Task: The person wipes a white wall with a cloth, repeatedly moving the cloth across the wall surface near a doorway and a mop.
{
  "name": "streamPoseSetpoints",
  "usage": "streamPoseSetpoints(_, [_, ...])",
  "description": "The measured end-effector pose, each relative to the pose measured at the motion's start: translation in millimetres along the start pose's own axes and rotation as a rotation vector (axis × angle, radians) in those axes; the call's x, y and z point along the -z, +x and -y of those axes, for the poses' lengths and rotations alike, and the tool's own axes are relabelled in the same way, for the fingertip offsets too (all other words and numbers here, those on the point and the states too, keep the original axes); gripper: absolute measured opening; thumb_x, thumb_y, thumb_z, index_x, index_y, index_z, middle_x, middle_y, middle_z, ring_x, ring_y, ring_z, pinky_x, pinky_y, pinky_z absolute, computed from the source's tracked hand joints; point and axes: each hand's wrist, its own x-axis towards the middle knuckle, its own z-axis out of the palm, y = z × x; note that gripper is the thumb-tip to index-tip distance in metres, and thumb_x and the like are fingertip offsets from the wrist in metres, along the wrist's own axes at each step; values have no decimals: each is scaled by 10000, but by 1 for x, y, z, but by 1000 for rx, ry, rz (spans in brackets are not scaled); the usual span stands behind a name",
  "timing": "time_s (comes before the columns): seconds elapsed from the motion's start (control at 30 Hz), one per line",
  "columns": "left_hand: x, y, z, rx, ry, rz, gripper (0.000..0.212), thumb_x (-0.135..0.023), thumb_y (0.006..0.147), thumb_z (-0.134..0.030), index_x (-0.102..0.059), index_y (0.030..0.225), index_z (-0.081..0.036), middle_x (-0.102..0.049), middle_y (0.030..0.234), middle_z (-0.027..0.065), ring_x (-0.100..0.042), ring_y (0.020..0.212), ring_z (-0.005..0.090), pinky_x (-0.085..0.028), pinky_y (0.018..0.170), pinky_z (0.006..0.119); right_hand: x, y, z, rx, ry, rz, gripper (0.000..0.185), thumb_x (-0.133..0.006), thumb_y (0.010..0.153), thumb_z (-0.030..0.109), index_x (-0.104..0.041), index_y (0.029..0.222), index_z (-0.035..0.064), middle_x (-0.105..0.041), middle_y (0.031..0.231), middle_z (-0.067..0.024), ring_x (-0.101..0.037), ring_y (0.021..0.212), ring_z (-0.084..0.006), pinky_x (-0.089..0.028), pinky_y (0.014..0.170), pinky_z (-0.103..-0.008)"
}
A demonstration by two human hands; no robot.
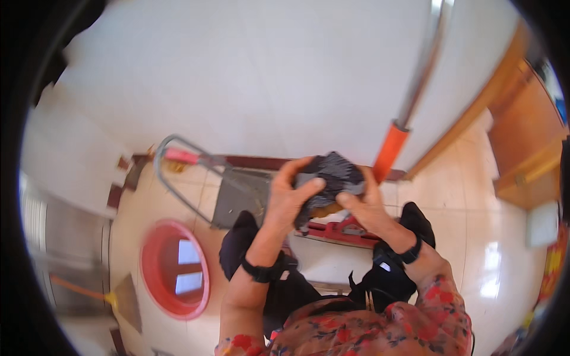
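In front of me, a dark grey and black ribbed bundle (335,175) is held between both hands, above the floor. I cannot tell its material. My left hand (291,189) grips its left side, the thumb lying across the top. On the right side, my right hand (363,200) clasps it with the thumb near the lower edge. A brownish-yellow part (327,210) shows under the bundle. Beneath my hands lies a long red metal tool (343,232), partly hidden. Close behind my right hand rises a metal pole with an orange sleeve (392,149); its lower end is hidden.
A pink plastic basin (205,285) stands on the tiled floor at left, beside a broom (127,302). Near the white wall (267,80) is a grey flat plate (236,193) with a bent tube handle (160,167). Wooden furniture (525,138) stands at right.
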Motion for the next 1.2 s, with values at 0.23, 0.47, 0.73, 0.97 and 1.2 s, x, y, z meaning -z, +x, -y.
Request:
streamPoseSetpoints(0.23, [-24, -13, 10, -229, -23, -31, 308, -588, 823, -101, -532, 1102, 18, -564, 1067, 103, -552, 953, 178, -440, 852, 291, -8, -14, 37, 99, 95, 135, 976, -707, 737, 97, -23, 1433, 93, -399, 1264, -90, -424, 1145, -160, -372, 949, -308])
streamPoseSetpoints(0.47, [-36, 10, 23, -643, 308, 95, 449, -382, 931, -393, -588, 1040, -10, -577, 1072, 99, -521, 994, 172, -415, 838, 300, 39, -35, 77, 186, -29, -189, 633, -647, 710, -58, -387, 1275, 61, -478, 1187, -57, -466, 1119, -136, -393, 945, -282])
streamPoseSetpoints(0.73, [0, 64, 45, 44, -383, -229, 372, -418, 926, -356, -561, 988, -18, -607, 900, 75, -561, 717, 139, -445, 639, 262, 190, 74, 208, 847, -852, -877, 557, -617, 743, -12, -446, 1259, 108, -518, 1019, -76, -528, 881, -177, -485, 749, -298])
streamPoseSetpoints(0.97, [-3, 71, 55, 179, -518, -179, 315, -446, 920, -357, -563, 966, -68, -594, 873, 40, -545, 732, 127, -434, 652, 257, 252, 135, 178, 884, -1423, -937, 635, -606, 630, -78, -469, 1228, 88, -517, 1073, -175, -513, 1013, -336, -433, 878, -384])
streamPoseSetpoints(1.2, [10, 58, 55, 200, -420, -170, 256, -471, 914, -325, -569, 962, -93, -579, 874, 19, -520, 735, 118, -415, 656, 250, 276, 77, -14, 655, -1435, -846, 642, -615, 524, -108, -595, 1085, 203, -460, 1118, -173, -462, 1003, -396, -453, 834, -413])
